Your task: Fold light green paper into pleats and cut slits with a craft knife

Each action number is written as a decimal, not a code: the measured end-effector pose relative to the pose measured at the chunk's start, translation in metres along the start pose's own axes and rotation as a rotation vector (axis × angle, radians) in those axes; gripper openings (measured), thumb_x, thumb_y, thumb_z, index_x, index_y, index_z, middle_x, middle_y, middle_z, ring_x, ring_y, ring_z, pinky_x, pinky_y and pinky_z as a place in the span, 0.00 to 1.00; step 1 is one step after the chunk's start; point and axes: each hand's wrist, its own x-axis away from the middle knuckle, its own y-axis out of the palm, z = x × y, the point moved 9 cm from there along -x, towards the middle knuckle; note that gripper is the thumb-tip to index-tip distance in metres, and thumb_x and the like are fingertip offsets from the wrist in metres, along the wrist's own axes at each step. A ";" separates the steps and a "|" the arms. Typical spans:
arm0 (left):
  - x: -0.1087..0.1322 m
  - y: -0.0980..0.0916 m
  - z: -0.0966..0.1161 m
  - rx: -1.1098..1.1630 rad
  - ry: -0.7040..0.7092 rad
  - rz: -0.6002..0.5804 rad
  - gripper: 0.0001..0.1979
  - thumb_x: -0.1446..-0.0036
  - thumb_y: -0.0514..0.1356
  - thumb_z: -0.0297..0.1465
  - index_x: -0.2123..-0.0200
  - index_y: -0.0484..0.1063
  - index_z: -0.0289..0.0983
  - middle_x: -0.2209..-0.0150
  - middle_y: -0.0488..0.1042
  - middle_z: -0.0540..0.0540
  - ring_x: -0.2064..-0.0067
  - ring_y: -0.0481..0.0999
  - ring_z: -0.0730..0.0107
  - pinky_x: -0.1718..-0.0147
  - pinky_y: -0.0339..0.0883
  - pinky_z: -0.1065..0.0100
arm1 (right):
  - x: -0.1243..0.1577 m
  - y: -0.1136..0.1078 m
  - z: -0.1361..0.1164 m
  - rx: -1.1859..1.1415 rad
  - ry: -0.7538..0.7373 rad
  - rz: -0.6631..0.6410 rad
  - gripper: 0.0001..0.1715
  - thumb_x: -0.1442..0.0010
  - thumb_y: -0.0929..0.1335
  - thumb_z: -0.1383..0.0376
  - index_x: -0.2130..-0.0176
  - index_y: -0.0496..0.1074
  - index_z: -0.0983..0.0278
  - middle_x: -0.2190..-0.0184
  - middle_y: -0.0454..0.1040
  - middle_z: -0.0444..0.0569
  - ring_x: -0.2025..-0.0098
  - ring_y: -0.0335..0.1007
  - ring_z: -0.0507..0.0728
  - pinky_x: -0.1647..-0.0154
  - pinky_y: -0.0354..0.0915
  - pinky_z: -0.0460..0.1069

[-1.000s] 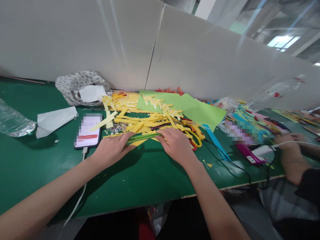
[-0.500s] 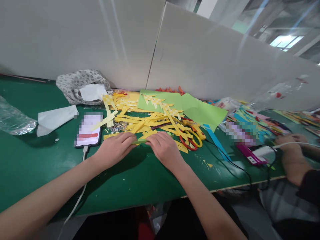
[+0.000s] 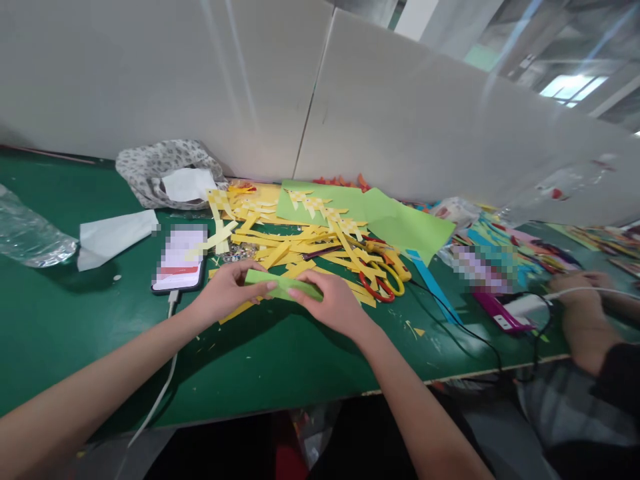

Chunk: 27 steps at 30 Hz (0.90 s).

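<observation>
Both my hands hold a folded light-green paper strip [image 3: 280,285] just above the green table [image 3: 280,360]. My left hand [image 3: 225,295] pinches its left end with thumb and fingers. Gripping the right end is my right hand [image 3: 333,303], fingers curled over the strip. Right behind the hands lies a heap of yellow paper strips [image 3: 295,243] and small woven yellow pieces. Scissors with yellow and red handles [image 3: 383,277] lie to the right of my right hand.
A phone [image 3: 179,262] on a white cable lies left of my left hand. White paper [image 3: 113,237], a clear plastic bottle [image 3: 30,237] and a patterned bag [image 3: 160,170] sit further left. Green sheets [image 3: 395,223] lie behind. Another person's hand [image 3: 583,293] works at the right among coloured paper.
The green strip was pressed flat on the table under both hands; now it is lifted slightly and held between them. My right hand slid left toward my left hand.
</observation>
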 end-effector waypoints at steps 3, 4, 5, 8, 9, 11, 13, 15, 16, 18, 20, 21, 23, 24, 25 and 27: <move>0.000 0.014 -0.008 0.019 -0.010 -0.116 0.14 0.47 0.63 0.39 0.63 0.67 0.37 0.69 0.77 0.49 0.65 0.80 0.66 0.70 0.72 0.71 | -0.001 0.006 0.000 0.014 0.017 -0.019 0.10 0.40 0.65 0.58 0.68 0.69 0.61 0.74 0.72 0.43 0.73 0.63 0.52 0.73 0.51 0.46; 0.000 0.017 -0.010 0.030 -0.009 -0.152 0.13 0.46 0.62 0.39 0.62 0.67 0.37 0.68 0.77 0.49 0.64 0.80 0.66 0.70 0.71 0.72 | -0.001 0.007 0.002 0.017 0.031 -0.024 0.10 0.40 0.66 0.58 0.69 0.69 0.61 0.75 0.71 0.42 0.74 0.62 0.51 0.73 0.51 0.46; 0.000 0.020 -0.011 0.038 -0.004 -0.183 0.13 0.44 0.60 0.38 0.62 0.66 0.37 0.66 0.77 0.48 0.63 0.80 0.66 0.70 0.71 0.72 | -0.001 0.006 0.004 0.016 0.042 -0.023 0.10 0.41 0.66 0.58 0.69 0.69 0.61 0.76 0.71 0.41 0.75 0.61 0.51 0.73 0.50 0.46; 0.001 0.023 -0.010 0.031 0.026 -0.237 0.12 0.42 0.58 0.37 0.60 0.65 0.36 0.66 0.75 0.49 0.63 0.80 0.66 0.68 0.70 0.72 | -0.001 0.000 0.009 -0.001 0.041 -0.017 0.10 0.42 0.67 0.58 0.70 0.70 0.61 0.77 0.70 0.40 0.75 0.60 0.50 0.73 0.51 0.45; 0.001 0.023 -0.009 0.024 0.038 -0.250 0.11 0.42 0.58 0.37 0.59 0.65 0.37 0.66 0.75 0.49 0.63 0.80 0.67 0.67 0.70 0.71 | -0.001 -0.002 0.011 -0.004 0.039 -0.018 0.10 0.42 0.67 0.58 0.70 0.70 0.61 0.76 0.70 0.40 0.75 0.61 0.50 0.73 0.51 0.45; 0.002 0.024 -0.007 0.030 0.061 -0.272 0.12 0.41 0.58 0.37 0.58 0.65 0.37 0.65 0.75 0.49 0.64 0.80 0.67 0.66 0.71 0.70 | -0.001 -0.005 0.014 -0.005 0.043 -0.025 0.10 0.42 0.67 0.57 0.70 0.70 0.61 0.76 0.71 0.41 0.75 0.61 0.50 0.73 0.52 0.45; 0.003 0.025 -0.005 0.056 0.069 -0.283 0.11 0.40 0.57 0.36 0.56 0.64 0.37 0.64 0.76 0.48 0.65 0.80 0.67 0.65 0.72 0.68 | 0.000 -0.006 0.015 -0.009 0.049 -0.027 0.10 0.42 0.67 0.58 0.69 0.70 0.62 0.74 0.72 0.41 0.73 0.63 0.51 0.72 0.53 0.45; 0.004 0.025 -0.005 0.078 0.064 -0.278 0.11 0.40 0.56 0.36 0.56 0.63 0.37 0.63 0.77 0.46 0.68 0.80 0.68 0.65 0.72 0.67 | 0.000 -0.004 0.012 -0.005 0.035 -0.011 0.09 0.41 0.66 0.59 0.68 0.71 0.61 0.72 0.74 0.43 0.71 0.66 0.52 0.71 0.55 0.46; 0.004 0.025 -0.005 0.076 0.056 -0.274 0.11 0.40 0.56 0.36 0.56 0.63 0.37 0.63 0.78 0.45 0.69 0.80 0.68 0.66 0.72 0.68 | 0.000 -0.004 0.009 0.004 0.011 0.010 0.08 0.41 0.66 0.59 0.67 0.71 0.61 0.70 0.75 0.43 0.69 0.67 0.53 0.70 0.55 0.46; 0.005 0.027 -0.006 0.045 0.035 -0.272 0.11 0.40 0.55 0.36 0.57 0.63 0.37 0.63 0.78 0.44 0.70 0.80 0.69 0.71 0.70 0.71 | 0.000 -0.001 -0.002 0.035 -0.072 0.058 0.07 0.40 0.66 0.60 0.66 0.71 0.62 0.68 0.75 0.45 0.67 0.68 0.54 0.68 0.56 0.46; 0.007 0.029 -0.006 0.018 0.012 -0.277 0.12 0.40 0.55 0.36 0.56 0.64 0.37 0.63 0.78 0.44 0.71 0.80 0.70 0.75 0.66 0.74 | 0.001 0.001 -0.014 0.083 -0.175 0.105 0.06 0.40 0.66 0.61 0.66 0.70 0.62 0.67 0.76 0.46 0.66 0.69 0.54 0.66 0.57 0.47; 0.007 0.030 -0.005 0.021 0.006 -0.280 0.12 0.40 0.55 0.36 0.55 0.64 0.36 0.63 0.78 0.44 0.71 0.79 0.70 0.76 0.64 0.75 | 0.001 0.001 -0.018 0.108 -0.215 0.125 0.06 0.39 0.66 0.62 0.66 0.70 0.63 0.68 0.76 0.46 0.66 0.69 0.54 0.65 0.56 0.48; 0.008 0.031 -0.003 0.071 0.006 -0.282 0.14 0.40 0.55 0.35 0.52 0.64 0.36 0.64 0.78 0.44 0.70 0.80 0.69 0.76 0.64 0.74 | 0.001 0.000 -0.021 0.152 -0.256 0.155 0.06 0.38 0.66 0.64 0.66 0.70 0.63 0.69 0.76 0.45 0.68 0.68 0.53 0.65 0.56 0.48; 0.007 0.031 -0.002 0.110 0.005 -0.282 0.15 0.41 0.55 0.35 0.51 0.64 0.36 0.64 0.78 0.45 0.69 0.80 0.68 0.76 0.65 0.74 | 0.002 -0.001 -0.022 0.171 -0.266 0.166 0.06 0.38 0.65 0.63 0.66 0.70 0.63 0.69 0.76 0.45 0.68 0.68 0.53 0.65 0.56 0.48; 0.007 0.032 -0.002 0.150 -0.001 -0.284 0.16 0.41 0.56 0.35 0.51 0.65 0.37 0.64 0.78 0.45 0.68 0.80 0.67 0.75 0.66 0.73 | 0.002 -0.001 -0.023 0.198 -0.278 0.175 0.07 0.37 0.65 0.63 0.66 0.70 0.63 0.69 0.76 0.45 0.68 0.68 0.53 0.65 0.56 0.48; 0.006 0.031 -0.005 0.224 -0.034 -0.271 0.15 0.42 0.57 0.34 0.52 0.66 0.37 0.63 0.79 0.44 0.66 0.81 0.65 0.74 0.66 0.73 | 0.005 -0.001 -0.027 0.295 -0.322 0.212 0.09 0.35 0.63 0.64 0.64 0.71 0.63 0.69 0.76 0.46 0.67 0.68 0.54 0.63 0.57 0.50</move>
